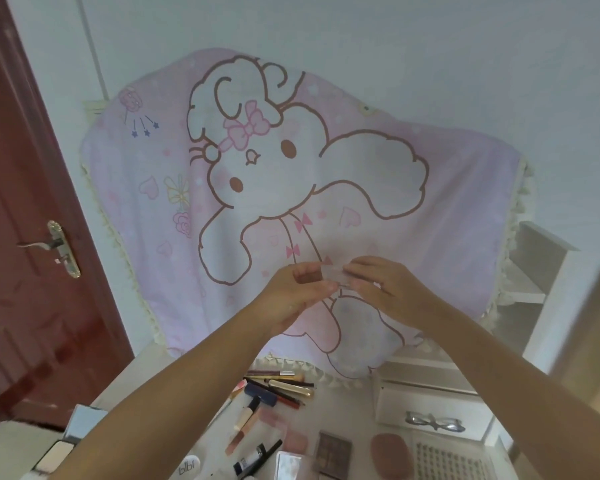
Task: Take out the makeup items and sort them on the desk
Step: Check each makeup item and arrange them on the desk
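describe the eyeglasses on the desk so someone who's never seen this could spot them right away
Start at the big pink cartoon-rabbit cloth hanging behind the desk, then drop to its lower right corner, where a white drawer box sits. The eyeglasses lie just in front of that box, to the right of the pile of pencils and tubes. They are the only thin dark frame with two clear lenses.

Both bare forearms rise from the lower edge — the left from about 7 o'clock, the right from 4 o'clock — and meet near centre. The left hand (297, 289) faces palm up, fingers curled; the right hand (378, 280) mirrors it, fingertips pinched inward, the two grips almost touching.
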`<act>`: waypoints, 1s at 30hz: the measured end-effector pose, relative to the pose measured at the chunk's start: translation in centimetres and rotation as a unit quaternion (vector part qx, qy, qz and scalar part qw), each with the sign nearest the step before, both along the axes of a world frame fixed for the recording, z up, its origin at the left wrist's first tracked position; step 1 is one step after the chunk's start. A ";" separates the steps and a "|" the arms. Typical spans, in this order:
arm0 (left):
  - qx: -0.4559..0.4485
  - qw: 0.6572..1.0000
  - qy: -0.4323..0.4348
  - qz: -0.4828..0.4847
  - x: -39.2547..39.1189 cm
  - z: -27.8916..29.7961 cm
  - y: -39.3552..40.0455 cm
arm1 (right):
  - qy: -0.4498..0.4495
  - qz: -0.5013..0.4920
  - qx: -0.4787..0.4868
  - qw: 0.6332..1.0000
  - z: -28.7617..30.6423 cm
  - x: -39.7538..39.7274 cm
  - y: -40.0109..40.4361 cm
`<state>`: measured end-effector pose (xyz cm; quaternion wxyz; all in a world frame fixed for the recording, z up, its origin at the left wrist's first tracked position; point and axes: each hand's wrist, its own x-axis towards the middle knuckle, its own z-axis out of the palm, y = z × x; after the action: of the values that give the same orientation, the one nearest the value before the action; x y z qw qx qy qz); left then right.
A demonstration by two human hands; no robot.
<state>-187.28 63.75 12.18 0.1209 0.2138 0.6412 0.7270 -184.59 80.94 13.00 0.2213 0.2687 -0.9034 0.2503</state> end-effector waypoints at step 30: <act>0.004 0.997 -0.071 -0.023 -0.4 -3.0 -3.1 | -0.247 -0.062 -0.255 0.933 -0.7 -1.1 -1.8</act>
<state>-187.67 60.68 9.18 0.1816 0.1772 0.6227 0.7401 -185.69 79.12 12.31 0.0673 0.0760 -0.8501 0.5168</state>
